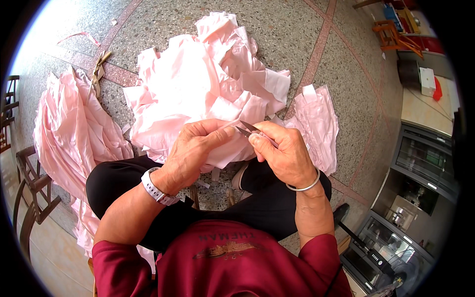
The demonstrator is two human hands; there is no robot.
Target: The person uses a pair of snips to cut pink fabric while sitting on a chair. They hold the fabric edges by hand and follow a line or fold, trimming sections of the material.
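Note:
My left hand (195, 146) is closed, its thumb and forefinger pinching the edge of a pale pink fabric piece (225, 154) above my lap. In my right hand (287, 153) is a small pair of thread snips (247, 126). Their dark pointed blades stand apart, right beside my left fingertips and the pinched edge. Whether a thread lies between the blades is too small to tell. Just beyond both hands, a large crumpled heap of pink fabric (183, 74) spreads over the floor.
A long gathered bundle of pink fabric (74, 116) lies at the left, a smaller stack of pink fabric (320, 128) at the right. A wooden chair (39, 183) stands far left. Dark glass-fronted cabinets (423, 153) and a fan (403, 274) line the right side of the speckled floor (282, 29).

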